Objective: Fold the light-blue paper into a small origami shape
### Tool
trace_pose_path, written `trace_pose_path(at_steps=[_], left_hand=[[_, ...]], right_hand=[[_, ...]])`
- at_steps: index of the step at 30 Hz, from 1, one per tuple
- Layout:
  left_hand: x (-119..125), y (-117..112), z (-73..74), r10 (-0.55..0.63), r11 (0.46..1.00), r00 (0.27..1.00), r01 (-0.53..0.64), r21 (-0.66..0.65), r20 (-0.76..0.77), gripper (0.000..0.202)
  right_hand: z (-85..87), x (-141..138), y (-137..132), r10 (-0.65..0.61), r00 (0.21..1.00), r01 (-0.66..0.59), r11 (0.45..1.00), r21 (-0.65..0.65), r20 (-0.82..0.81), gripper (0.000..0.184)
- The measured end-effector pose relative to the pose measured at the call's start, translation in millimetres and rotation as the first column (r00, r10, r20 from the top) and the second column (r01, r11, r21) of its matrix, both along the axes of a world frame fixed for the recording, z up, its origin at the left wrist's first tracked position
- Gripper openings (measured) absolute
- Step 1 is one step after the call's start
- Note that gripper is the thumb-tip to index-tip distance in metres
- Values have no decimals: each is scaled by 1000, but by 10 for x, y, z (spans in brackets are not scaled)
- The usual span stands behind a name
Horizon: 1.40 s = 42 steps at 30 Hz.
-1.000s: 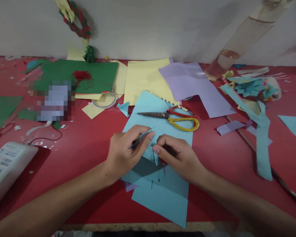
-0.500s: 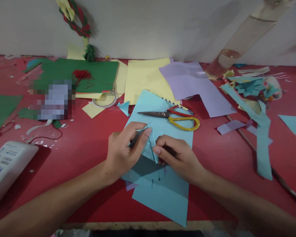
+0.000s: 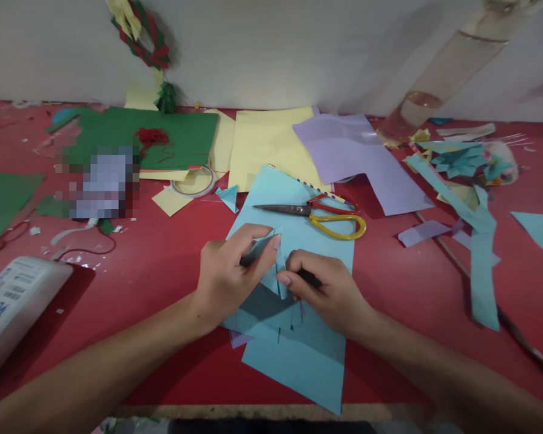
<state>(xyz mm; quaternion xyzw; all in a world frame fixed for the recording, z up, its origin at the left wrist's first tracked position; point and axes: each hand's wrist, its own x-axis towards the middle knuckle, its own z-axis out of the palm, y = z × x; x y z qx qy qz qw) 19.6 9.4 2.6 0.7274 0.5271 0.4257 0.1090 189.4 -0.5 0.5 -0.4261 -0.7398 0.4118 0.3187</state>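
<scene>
Between my two hands is a small folded piece of light blue paper (image 3: pixel 270 279), held above the table. My left hand (image 3: pixel 235 274) pinches its upper end between thumb and fingers. On its lower right edge, my right hand (image 3: pixel 323 286) presses thumb against a curled forefinger. Part of the folded paper is hidden behind my fingers. Beneath the hands lie larger light blue sheets (image 3: pixel 308 361). Just beyond them, scissors (image 3: pixel 314 214) with one red and one yellow handle rest on the blue paper, and a small folded blue triangle (image 3: pixel 228 197) lies to their left.
Yellow (image 3: pixel 271 141), purple (image 3: pixel 344 144) and green sheets (image 3: pixel 185 129) lie along the back, near a tape roll (image 3: pixel 212 181). A white power bank (image 3: pixel 22 295) sits at left. Blue paper strips (image 3: pixel 484 271), a stick (image 3: pixel 525 343) and a leaning bottle (image 3: pixel 416 105) are at right.
My right thumb and forefinger have shifted slightly left along the folded paper, whose lower end has turned a little. My left hand keeps its pinch.
</scene>
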Motion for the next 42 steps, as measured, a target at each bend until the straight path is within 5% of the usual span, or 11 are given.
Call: trace_pose_path(at_steps=[8, 18, 22, 27, 42], left_hand=[[-4, 8, 24, 18, 1000, 1000, -18, -6, 10, 15], [-1, 13, 22, 21, 1000, 999, -21, 10, 25, 13], [3, 29, 48, -25, 992, 990, 42, -120, 140, 17], [13, 41, 82, -69, 918, 942, 189, -348, 329, 44], [39, 7, 103, -25, 914, 943, 156, -374, 333, 47]], right_hand=[[18, 20, 2, 125, 990, -126, 992, -7, -63, 36], [18, -23, -16, 55, 997, -57, 997, 60, 45, 37], [15, -33, -19, 30, 997, -39, 992, 116, 75, 34], [17, -16, -9, -22, 997, 15, 995, 95, 74, 33], [7, -19, -17, 3, 999, -5, 999, 50, 43, 35]])
